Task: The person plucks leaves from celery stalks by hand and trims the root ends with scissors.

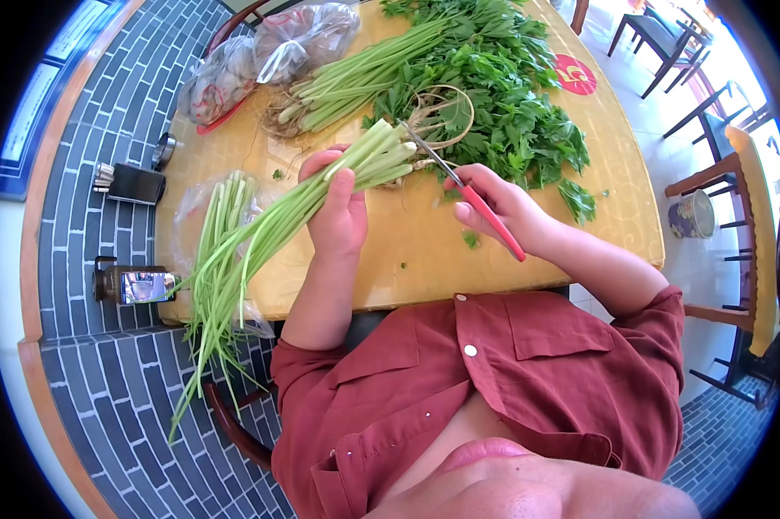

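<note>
My left hand (334, 208) is closed around a bunch of celery stalks (295, 203), thumb on top. The stalks' pale cut ends point up and right, while the thin green ends hang past the table's left edge. In my right hand (502, 203) is a knife (490, 220) with a red handle, its narrow blade slanting up and left to the cut ends. Just beyond the blade tip lie pale roots (429, 121), with a thin stem looping to the right. A second bunch of trimmed stalks (221, 212) rests on a clear plastic bag, left of my left hand.
Untrimmed leafy celery (502, 112) with roots covers the table's far side. Filled plastic bags (299, 39) stand at the far left. A phone (146, 287), a dark holder (135, 184) and a brick wall (104, 363) border the left. Chairs (658, 43) stand to the right.
</note>
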Demonstrator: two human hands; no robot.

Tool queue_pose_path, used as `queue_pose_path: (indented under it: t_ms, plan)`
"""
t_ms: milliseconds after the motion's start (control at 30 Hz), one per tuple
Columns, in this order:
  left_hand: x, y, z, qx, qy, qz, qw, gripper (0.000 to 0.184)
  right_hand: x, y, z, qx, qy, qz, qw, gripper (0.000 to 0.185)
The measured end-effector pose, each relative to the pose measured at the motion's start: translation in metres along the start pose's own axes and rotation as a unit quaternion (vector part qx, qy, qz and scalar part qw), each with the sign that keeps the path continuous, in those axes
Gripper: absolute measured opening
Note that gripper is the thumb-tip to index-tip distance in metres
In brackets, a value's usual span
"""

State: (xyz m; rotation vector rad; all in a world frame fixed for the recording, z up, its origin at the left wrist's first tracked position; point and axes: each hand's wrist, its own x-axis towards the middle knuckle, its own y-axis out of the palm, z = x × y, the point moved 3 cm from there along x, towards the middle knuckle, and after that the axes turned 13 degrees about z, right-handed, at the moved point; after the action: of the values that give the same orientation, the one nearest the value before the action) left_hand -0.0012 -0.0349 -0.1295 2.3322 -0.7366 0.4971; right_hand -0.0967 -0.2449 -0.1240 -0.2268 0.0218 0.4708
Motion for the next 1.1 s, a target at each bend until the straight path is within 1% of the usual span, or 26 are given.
queue_pose_path:
  t_ms: [133, 233, 300, 400, 500, 600, 700, 800, 833, 900, 933, 1033, 1100]
  plan:
    - [-0.002, 0.001, 0.002, 0.010, -0.014, -0.001, 1.000, 0.025, 0.008, -0.001, 0.004, 0.011, 0.023, -0.007, 1.000, 0.038]
    - [-0.002, 0.003, 0.002, 0.005, -0.019, -0.023, 1.000, 0.027, 0.011, 0.000, 0.005, 0.010, 0.016, -0.020, 1.000, 0.038]
    - [-0.002, 0.004, 0.003, 0.015, -0.023, -0.019, 0.999, 0.027, 0.013, 0.001, 0.002, 0.001, 0.003, -0.038, 0.999, 0.037]
    - [-0.003, 0.006, 0.006, 0.030, -0.030, -0.018, 0.999, 0.026, 0.012, 0.007, 0.000, 0.081, 0.015, -0.058, 0.995, 0.034]
    - [-0.003, 0.007, 0.008, 0.039, -0.032, -0.026, 0.998, 0.026, 0.012, 0.011, -0.004, 0.098, 0.028, -0.068, 0.992, 0.031]
    - [-0.003, 0.006, 0.009, 0.046, -0.031, -0.036, 0.998, 0.026, 0.008, 0.012, 0.005, 0.151, 0.088, -0.054, 0.983, 0.028]
    - [-0.003, 0.005, 0.007, 0.030, -0.024, -0.048, 0.998, 0.025, 0.005, 0.009, 0.007, 0.152, 0.082, -0.023, 0.985, 0.028]
    - [-0.002, -0.002, 0.002, -0.003, -0.012, -0.082, 0.997, 0.024, -0.003, 0.013, 0.001, 0.235, 0.087, -0.011, 0.968, 0.040]
    - [-0.002, -0.005, 0.001, -0.016, -0.008, -0.097, 0.995, 0.023, -0.004, 0.013, 0.002, 0.225, 0.078, 0.001, 0.971, 0.041]
    - [-0.001, -0.006, -0.002, -0.039, -0.008, -0.097, 0.995, 0.023, -0.006, 0.016, 0.005, 0.208, 0.063, 0.021, 0.976, 0.043]
    - [-0.001, -0.006, -0.003, -0.051, -0.011, -0.095, 0.994, 0.022, -0.006, 0.017, 0.007, 0.199, 0.077, 0.023, 0.977, 0.044]
    - [-0.001, -0.008, -0.001, -0.062, -0.014, -0.097, 0.993, 0.023, -0.001, 0.019, 0.007, 0.163, 0.059, 0.024, 0.985, 0.033]
    - [-0.001, -0.008, 0.000, -0.067, -0.013, -0.092, 0.993, 0.023, 0.001, 0.018, 0.006, 0.150, 0.067, 0.024, 0.986, 0.034]
